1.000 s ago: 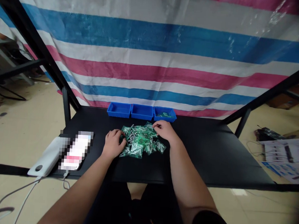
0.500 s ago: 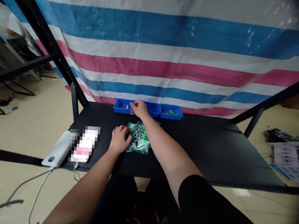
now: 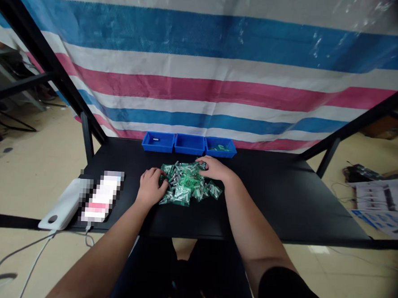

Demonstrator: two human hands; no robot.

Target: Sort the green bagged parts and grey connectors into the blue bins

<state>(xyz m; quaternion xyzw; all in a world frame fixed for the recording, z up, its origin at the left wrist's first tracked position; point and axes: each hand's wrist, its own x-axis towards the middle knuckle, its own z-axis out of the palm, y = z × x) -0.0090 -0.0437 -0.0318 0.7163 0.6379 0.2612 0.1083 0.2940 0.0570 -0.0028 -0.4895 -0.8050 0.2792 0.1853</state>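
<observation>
My right hand (image 3: 214,169) has come back from the blue bins (image 3: 188,151) and now rests on the far right of the pile of green-printed plastic packets (image 3: 187,188), which stretches sideways between my hands on the black table (image 3: 266,202). My left hand (image 3: 150,187) curls against the pile's left end. My hands are apart, and I cannot tell whether either holds a packet. Beyond the pile, my right hand sits nearer the bins; the left bin (image 3: 157,149) holds a small pale cylinder (image 3: 156,139).
</observation>
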